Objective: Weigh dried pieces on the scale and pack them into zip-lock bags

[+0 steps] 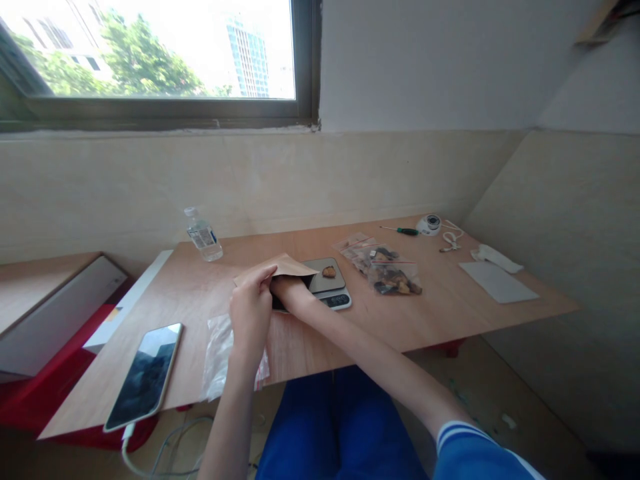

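Bag (283, 263) of brown paper was pinched at its mouth by the left grip (251, 303). The right grip (294, 293) was inside this bag, mostly hidden, so its state I could not tell. Just beyond its right side, one brown piece (329, 272) lay on a scale (334, 285).

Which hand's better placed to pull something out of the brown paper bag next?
Right, most likely. The right hand is in the mouth of the brown paper bag, fingers out of sight inside. The left hand grips the bag's edge, so using it would probably mean letting go.
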Available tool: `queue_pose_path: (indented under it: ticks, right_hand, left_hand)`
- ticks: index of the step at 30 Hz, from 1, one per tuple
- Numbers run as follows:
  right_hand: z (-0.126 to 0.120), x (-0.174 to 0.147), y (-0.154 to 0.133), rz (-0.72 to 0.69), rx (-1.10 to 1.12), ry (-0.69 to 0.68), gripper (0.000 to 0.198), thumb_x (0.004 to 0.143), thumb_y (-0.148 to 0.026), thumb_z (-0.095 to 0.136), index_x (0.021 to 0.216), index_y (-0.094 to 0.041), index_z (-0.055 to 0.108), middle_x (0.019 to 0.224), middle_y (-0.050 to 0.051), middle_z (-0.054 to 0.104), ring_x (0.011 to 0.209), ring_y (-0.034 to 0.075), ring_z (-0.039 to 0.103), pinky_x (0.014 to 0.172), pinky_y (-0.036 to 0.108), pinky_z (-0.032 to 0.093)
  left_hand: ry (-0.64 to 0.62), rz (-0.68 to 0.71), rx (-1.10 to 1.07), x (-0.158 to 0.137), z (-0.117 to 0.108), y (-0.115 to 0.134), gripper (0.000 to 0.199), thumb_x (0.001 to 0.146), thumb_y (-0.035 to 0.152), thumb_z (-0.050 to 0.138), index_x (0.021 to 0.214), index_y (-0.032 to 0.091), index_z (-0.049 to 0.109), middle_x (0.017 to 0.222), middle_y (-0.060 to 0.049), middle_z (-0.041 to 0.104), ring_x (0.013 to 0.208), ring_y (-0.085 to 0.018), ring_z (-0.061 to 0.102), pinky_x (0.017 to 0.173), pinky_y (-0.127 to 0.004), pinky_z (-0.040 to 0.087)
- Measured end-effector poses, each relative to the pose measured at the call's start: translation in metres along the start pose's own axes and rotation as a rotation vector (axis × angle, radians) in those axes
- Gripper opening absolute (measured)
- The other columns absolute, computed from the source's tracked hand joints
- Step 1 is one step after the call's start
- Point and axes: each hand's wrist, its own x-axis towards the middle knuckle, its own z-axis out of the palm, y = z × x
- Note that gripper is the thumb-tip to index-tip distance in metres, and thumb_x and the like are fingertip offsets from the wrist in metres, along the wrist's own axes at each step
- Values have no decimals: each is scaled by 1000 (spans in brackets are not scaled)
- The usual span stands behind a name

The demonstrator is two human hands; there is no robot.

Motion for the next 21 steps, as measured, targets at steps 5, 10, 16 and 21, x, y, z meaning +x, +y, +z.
queue_pose_path:
  ticks: [5, 10, 16, 21]
  right_hand:
    - [-30, -36, -12, 29, -126, 18, 25, 83, 1, 45, 99, -10, 61, 108, 16, 66, 102, 26, 62, 92, 39, 45]
    - [-69, -89, -18, -138, 158, 289, 15, 84, -18, 59, 99, -20, 60, 99, 3, 67, 88, 15, 63, 80, 26, 49]
    - [-52, -101, 52, 138, 186, 725, 14, 83, -22, 59, 96, -18, 59, 93, 4, 66, 80, 14, 61, 76, 26, 47]
    - [-24, -76, 99, 238, 7, 446, 17, 83, -7, 48, 82, -16, 62, 82, 4, 67, 81, 16, 60, 74, 26, 44]
  left_hand:
    - [-9, -14, 28, 4, -5, 1, 37, 82, 14, 44, 104, 25, 71, 102, -4, 72, 92, -23, 66, 74, -30, 48]
    - [-24, -39, 109, 12, -12, 0, 37, 83, 18, 43, 107, 26, 70, 97, -7, 73, 86, -24, 67, 67, -29, 46]
    - [2, -62, 160, 20, -13, 1, 34, 85, 26, 44, 106, 29, 70, 94, -6, 74, 83, -25, 66, 64, -29, 45]
    - [14, -54, 148, 21, -6, 2, 35, 84, 25, 44, 105, 28, 71, 91, -7, 74, 82, -25, 67, 64, -29, 46]
